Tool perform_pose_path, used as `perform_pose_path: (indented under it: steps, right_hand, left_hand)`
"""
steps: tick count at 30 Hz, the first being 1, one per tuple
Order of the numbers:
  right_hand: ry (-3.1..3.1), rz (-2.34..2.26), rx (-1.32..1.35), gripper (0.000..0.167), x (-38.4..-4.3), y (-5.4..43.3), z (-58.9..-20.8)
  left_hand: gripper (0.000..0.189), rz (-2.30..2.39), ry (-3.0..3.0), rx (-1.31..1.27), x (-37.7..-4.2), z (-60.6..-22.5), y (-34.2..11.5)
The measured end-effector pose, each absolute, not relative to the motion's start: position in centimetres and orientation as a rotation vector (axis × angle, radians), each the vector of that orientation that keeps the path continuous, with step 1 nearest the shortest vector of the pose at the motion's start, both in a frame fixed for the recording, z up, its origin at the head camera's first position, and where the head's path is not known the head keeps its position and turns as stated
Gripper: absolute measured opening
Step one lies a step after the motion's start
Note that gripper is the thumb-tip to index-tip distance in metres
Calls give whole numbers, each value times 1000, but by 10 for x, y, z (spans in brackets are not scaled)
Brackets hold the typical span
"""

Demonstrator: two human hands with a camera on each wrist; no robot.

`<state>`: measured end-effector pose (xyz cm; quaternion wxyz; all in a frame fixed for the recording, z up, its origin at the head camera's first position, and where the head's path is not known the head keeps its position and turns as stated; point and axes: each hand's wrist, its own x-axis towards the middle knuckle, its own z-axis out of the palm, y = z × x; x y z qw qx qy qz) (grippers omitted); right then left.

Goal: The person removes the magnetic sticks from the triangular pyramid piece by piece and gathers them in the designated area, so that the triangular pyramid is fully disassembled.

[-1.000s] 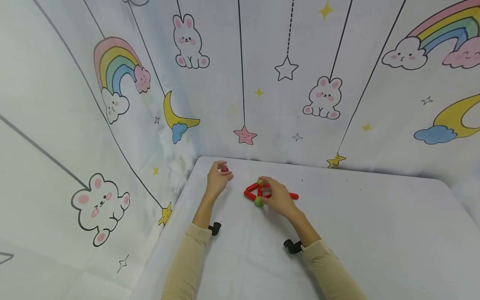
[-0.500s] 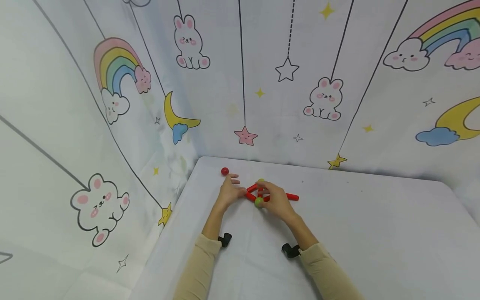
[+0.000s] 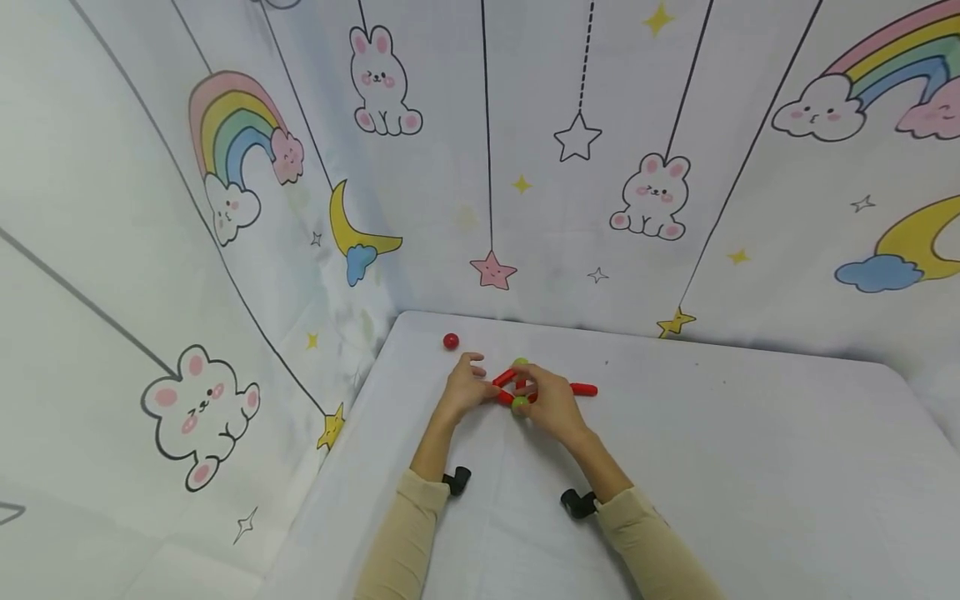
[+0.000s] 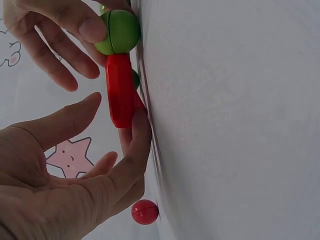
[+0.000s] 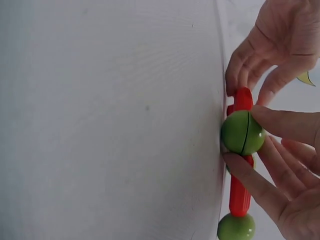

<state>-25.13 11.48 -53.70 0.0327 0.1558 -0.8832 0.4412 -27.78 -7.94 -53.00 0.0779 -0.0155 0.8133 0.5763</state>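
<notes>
White cartoon backdrop (image 3: 435, 192), rabbits, rainbows and moons on it, behind and to the left of you. White table (image 3: 720, 483) in front of you. Your beige sleeves, left sleeve (image 3: 408, 525) and right sleeve (image 3: 656, 542), come in from the near side. Frame of red rods and green balls (image 3: 506, 377) is at the far part of the table, between your hands, partly covered by the right one. Right hand (image 3: 553, 407): thumb and a finger pinch a green ball on the frame's near side. Left hand (image 3: 463, 388): at the frame's left end, fingers loosely bent, a fingertip touching a red rod, thumb just beside it with a gap in the left wrist view. Black wrist devices: one on the left wrist (image 3: 457, 481), one on the right (image 3: 579, 503). Touched red rod (image 4: 120, 92) runs into the pinched green ball (image 5: 243, 132); another rod (image 5: 240, 192) joins that to a second green ball (image 5: 236, 228). Loose red ball (image 3: 451, 341) sits on the table beyond your left hand, apart from the frame.
</notes>
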Motion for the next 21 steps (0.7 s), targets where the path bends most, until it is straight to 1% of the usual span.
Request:
perform_pose_path:
  steps: [12,21]
  right_hand:
    - [-2677,1457,401,66,-247,113,-532]
    - [-2707,1448,366,68,-249,113,-534]
  left_hand:
    - [69,1768,2393,18,-281,-532,-85]
    - [71,1760,2416,24,-285,-533,-90]
